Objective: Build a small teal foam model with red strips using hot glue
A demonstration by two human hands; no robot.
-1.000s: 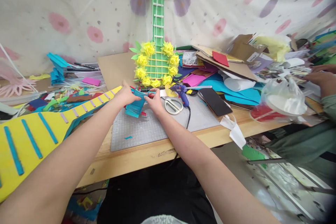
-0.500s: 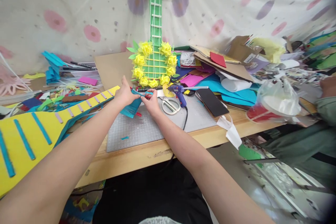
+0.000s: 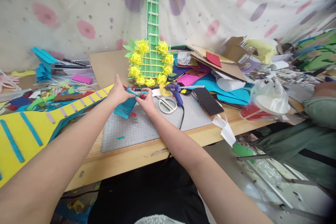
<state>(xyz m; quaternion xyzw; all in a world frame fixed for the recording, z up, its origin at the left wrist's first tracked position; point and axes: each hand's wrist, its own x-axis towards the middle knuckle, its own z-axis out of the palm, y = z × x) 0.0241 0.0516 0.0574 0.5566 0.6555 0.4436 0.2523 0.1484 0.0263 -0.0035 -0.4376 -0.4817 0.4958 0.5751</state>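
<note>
My left hand is closed at the narrow end of a yellow guitar-shaped craft, which has blue and pale purple strips across it. Its thumb and fingers pinch a blue sheet piece that hangs over the cutting mat. Close beside it, my right hand pinches the upper right edge of the same piece, near a thin blue strip. The fingers partly hide where the blue piece meets the yellow neck, so I cannot tell whether they are joined. A red object shows just under the blue piece.
White-handled scissors, a purple glue gun with its black cord and a phone lie on or by the grey cutting mat. A green flowered guitar craft stands behind. A person's sleeve is at right.
The whole scene has shifted slightly left in view as the head turned. Both hands keep their pinch on the blue sheet piece, with only slight finger movement.
</note>
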